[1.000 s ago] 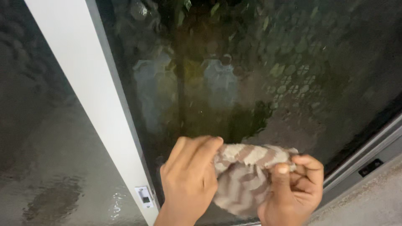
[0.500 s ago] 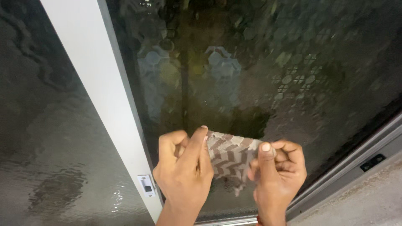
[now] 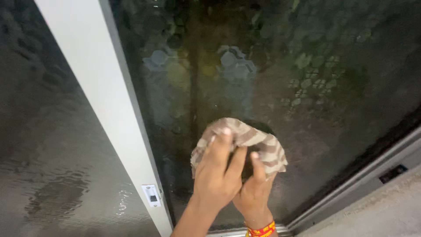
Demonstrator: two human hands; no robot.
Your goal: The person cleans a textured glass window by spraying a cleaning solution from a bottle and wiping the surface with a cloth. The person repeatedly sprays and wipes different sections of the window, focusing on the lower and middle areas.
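Observation:
A brown and cream striped cloth [image 3: 256, 141] is bunched up in front of a dark textured glass pane [image 3: 280, 74]. My left hand [image 3: 218, 175] lies over its left side, fingers pressed on the fabric. My right hand [image 3: 253, 188] sits just under and behind the left one, its thumb up against the cloth's underside. A red and yellow band [image 3: 261, 230] circles the right wrist. Both hands hold the cloth close to the lower middle of the pane.
A white frame bar [image 3: 105, 114] runs diagonally at the left, with a small white latch [image 3: 151, 195] near its lower end. Another textured pane [image 3: 39, 145] lies left of it. A grey track [image 3: 372, 171] and a pale ledge [image 3: 386, 215] edge the lower right.
The cloth was held stretched flat between my two hands; now the hands have come together, overlapping, and the cloth is gathered into a wad and raised slightly.

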